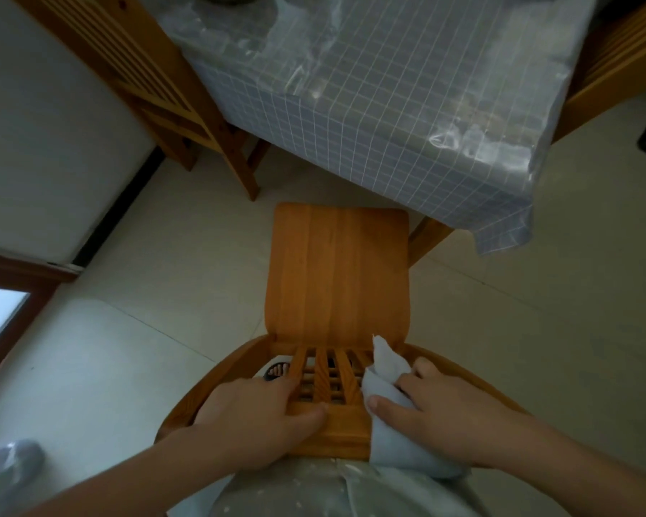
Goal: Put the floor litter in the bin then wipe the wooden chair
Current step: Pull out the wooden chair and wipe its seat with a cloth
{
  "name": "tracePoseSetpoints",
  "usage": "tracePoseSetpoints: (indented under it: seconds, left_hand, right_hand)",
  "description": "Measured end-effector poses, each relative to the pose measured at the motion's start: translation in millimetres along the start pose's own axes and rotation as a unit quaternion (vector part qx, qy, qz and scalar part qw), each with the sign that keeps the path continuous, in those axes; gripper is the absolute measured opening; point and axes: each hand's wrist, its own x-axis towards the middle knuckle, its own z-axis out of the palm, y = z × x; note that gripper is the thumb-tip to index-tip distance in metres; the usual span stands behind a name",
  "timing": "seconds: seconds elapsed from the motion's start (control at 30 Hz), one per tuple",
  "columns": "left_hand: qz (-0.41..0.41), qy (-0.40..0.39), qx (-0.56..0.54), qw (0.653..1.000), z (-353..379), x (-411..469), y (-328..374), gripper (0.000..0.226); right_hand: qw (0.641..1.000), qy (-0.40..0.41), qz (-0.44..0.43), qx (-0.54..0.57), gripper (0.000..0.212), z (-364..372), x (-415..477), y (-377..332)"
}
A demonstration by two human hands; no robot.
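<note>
The wooden chair (336, 270) stands right in front of me, seen from above and behind, its seat pointing at the table. My left hand (262, 416) grips the curved top rail of the backrest, fingers over the slats. My right hand (444, 408) presses a white cloth (385, 367) against the right part of the same rail; the cloth drapes down over the rail's near side. No litter or bin shows in this view.
A table (388, 106) under a grey checked cloth and clear plastic stands beyond the chair. A second wooden chair (157, 87) sits at its left, another (619, 61) at its right. White wall left, pale tiled floor (146, 255) around.
</note>
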Motion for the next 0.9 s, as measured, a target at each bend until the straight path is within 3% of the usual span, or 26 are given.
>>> tracePoseSetpoints:
  seconds: [0.2,0.37,0.5,0.63,0.8,0.9]
  left_hand:
    - [0.029,0.038,0.037,0.998,-26,0,2,0.050]
    - [0.021,0.093,0.005,0.995,-41,-1,6,0.049]
    - [0.040,0.030,0.034,0.998,-65,-10,18,0.051]
    - [0.026,0.054,0.023,0.998,-93,-16,19,0.055]
    - [0.033,0.083,0.042,0.995,-133,-9,9,0.061]
    - [0.033,0.083,0.053,0.995,-161,6,-6,0.063]
  right_hand:
    - [0.999,0.046,-0.004,0.019,0.058,-23,-3,-9]
    - [0.999,0.020,-0.033,0.009,0.041,-51,-14,-19]
    - [0.998,0.048,-0.034,0.033,0.043,-77,-22,-24]
    - [0.998,0.038,-0.056,0.017,0.043,-96,-25,-33]
    - [0.991,0.112,-0.068,0.029,0.054,-123,-14,-49]
    - [0.989,0.120,-0.021,0.077,0.064,-138,10,-58]
